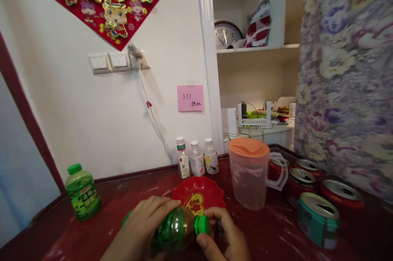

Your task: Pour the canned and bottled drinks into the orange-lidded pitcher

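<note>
A glossy, rounded plastic bottle (176,228) is held sideways over the dark-red desk (129,185), its long axis running left to right, green cap (203,225) pointing right. The left hand's (144,224) grip wraps the body; the right hand (229,236) pinches the cap. Just behind sits a scallop-edged red plate (211,196), near a translucent pitcher (248,185).

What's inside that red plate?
Inside the red plate, you can see a yellow-and-red design. The left hand, the held green-capped bottle and the right hand cover its near part, so I can't tell what's there.
</note>
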Available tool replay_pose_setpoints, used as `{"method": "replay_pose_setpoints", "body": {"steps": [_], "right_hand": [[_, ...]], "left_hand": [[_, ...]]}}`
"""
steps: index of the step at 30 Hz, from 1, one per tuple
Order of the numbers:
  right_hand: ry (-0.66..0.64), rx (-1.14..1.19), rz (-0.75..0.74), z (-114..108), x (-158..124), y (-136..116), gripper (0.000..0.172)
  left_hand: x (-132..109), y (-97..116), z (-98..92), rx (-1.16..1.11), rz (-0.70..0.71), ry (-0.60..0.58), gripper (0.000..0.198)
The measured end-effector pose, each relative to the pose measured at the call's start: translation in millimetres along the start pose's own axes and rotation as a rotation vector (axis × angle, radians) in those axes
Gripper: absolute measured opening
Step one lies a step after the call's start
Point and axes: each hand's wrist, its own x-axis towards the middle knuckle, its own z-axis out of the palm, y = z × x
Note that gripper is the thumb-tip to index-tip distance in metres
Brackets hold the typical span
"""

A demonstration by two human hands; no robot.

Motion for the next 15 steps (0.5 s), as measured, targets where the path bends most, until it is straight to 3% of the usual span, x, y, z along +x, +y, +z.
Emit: {"method": "replay_pose_setpoints", "body": {"steps": [2, 5, 8, 10, 12, 13, 15], "right_hand": [[-0.001, -0.064, -0.005, -3, 3, -6, 0.026], [-0.074, -0.124, -0.142, -12, 12, -14, 0.021], [-0.215, -0.15, -0.334, -22, 22, -20, 0.037], [-0.224, -0.222, -0.394, -26, 26, -22, 0.054], [-0.154, -0.308, -0.357, -28, 28, -25, 0.067], [-0.146, -0.334, -0.308, -28, 28, -27, 0.066], [-0.202, -0.343, -0.204, -28, 27, -30, 0.042]], "left_hand": [[-1, -4, 2.8, 0.0, 0.003, 0.011, 0.081], [-1, -3, 3.4, -0.016, 0.011, 0.001, 0.077], [1, 2, 0.1, -0.037, 0.013, -0.027, 0.067], [3, 5, -2.2, -0.036, 0.008, -0.032, 0.064], [4, 7, -2.9, -0.03, 0.005, -0.036, 0.062], [4, 8, -2.7, -0.027, 0.003, -0.043, 0.062], [4, 8, -1.5, -0.02, 0.002, -0.059, 0.063]]}}
